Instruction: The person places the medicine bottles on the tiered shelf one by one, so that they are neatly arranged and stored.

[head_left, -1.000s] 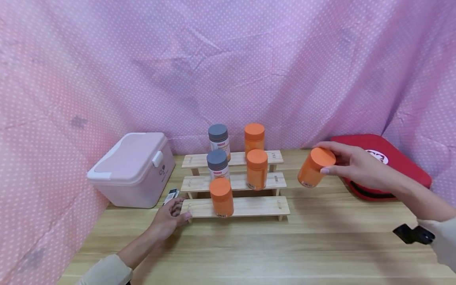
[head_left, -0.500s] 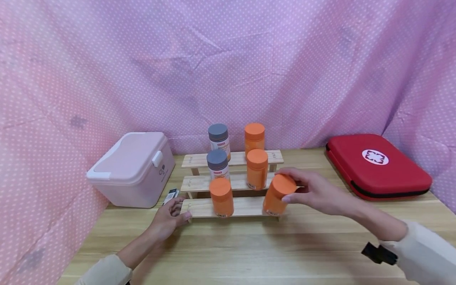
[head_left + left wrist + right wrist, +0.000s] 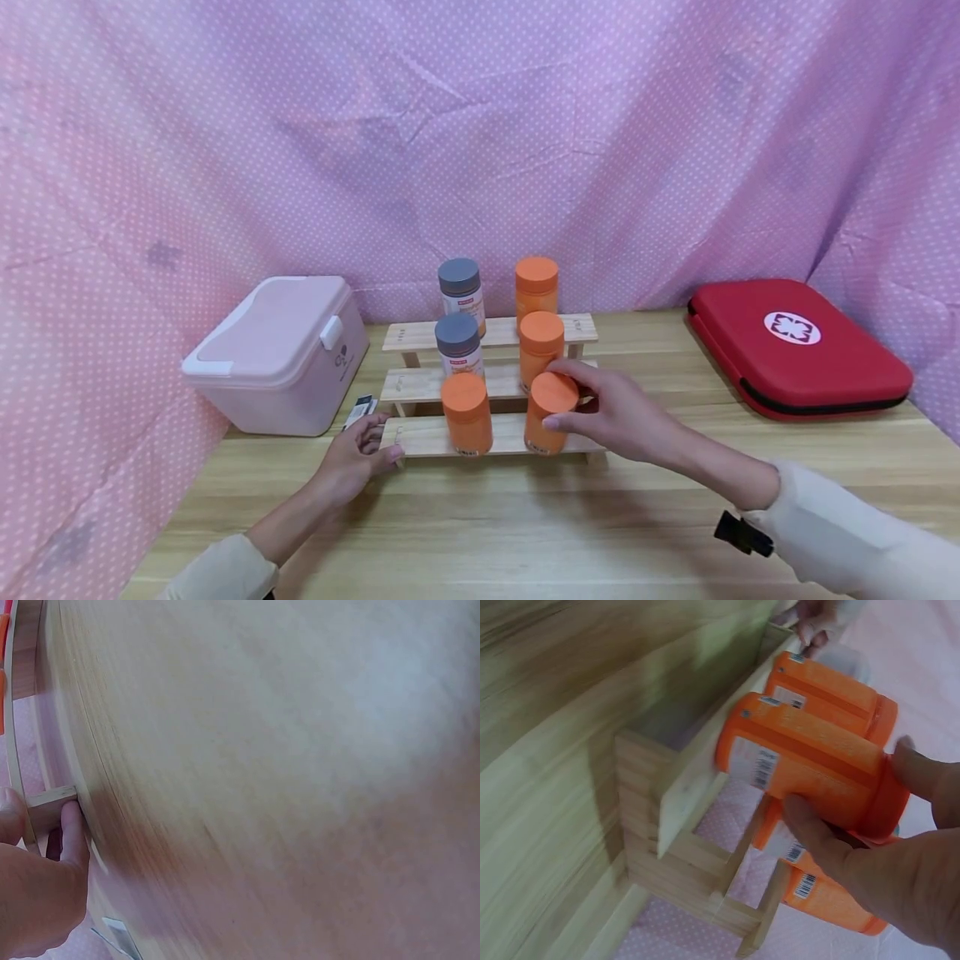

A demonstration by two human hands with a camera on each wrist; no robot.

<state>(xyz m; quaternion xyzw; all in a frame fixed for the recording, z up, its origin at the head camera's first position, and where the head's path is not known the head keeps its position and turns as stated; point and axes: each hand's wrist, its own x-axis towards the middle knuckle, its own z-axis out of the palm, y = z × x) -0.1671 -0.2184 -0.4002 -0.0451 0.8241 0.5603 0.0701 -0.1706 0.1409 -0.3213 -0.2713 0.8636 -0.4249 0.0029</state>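
My right hand [image 3: 626, 410] grips an orange bottle [image 3: 546, 429] with an orange lid, thumb and fingers around its upper part. This bottle is upright at the lowest step of a three-step wooden rack [image 3: 420, 437]; whether its base rests fully on the board I cannot tell. Beside it on that step stands another orange bottle [image 3: 467, 421]. At the rack's left end, my left hand [image 3: 352, 462] pinches the lowest board and its leg; the left wrist view shows the thumb and a finger [image 3: 73, 832] there. The right wrist view shows the held bottle [image 3: 810, 761] sideways, its barcode visible.
Grey-lidded bottles [image 3: 459, 337] stand on the left of the upper steps, orange bottles [image 3: 536, 279] on the right. A pink lidded box [image 3: 277, 358] is left, a red zip case [image 3: 802, 350] right. A small card [image 3: 362, 408] lies near the left hand.
The right hand has carried the orange bottle left from beside the red case to the lowest step, lowering and straightening it. My left hand has stayed at the rack's end.
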